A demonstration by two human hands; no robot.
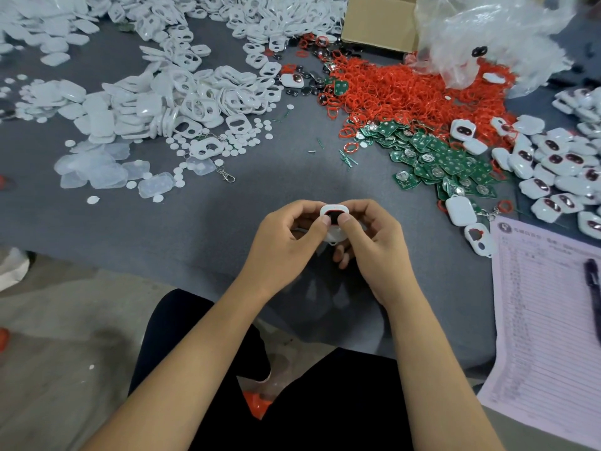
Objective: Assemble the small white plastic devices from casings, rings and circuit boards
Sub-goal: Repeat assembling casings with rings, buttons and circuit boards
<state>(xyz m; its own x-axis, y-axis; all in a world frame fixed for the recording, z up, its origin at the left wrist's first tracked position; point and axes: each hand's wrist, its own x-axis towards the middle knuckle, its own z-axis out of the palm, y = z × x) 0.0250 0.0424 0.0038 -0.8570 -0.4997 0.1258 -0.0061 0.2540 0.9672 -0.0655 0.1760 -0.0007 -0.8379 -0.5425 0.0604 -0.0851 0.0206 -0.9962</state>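
**Both thumbs seating a ring in one casing at the table's near edge**

The grey felt-covered table (227, 255) stretches away from the hands, loaded with stock. Far ahead and to the left of the hands lies a wide drift of white plastic casings (182, 92); ahead and to the right, a heap of red rubber rings (406, 89), then a smaller spill of green circuit boards (448, 161), and further right a cluster of finished white devices (553, 170). A printed paper sheet (546, 320) lies just right of the right forearm.

The left hand (286, 242) and right hand (374, 242) meet in front of the body, each pinching one end of a small white plastic casing with a red rim (334, 211). Its long axis runs left to right between them, the thumbs pressing on its upper face. Both hands are equally near; the boards, likely needed next, are closer to the right hand.
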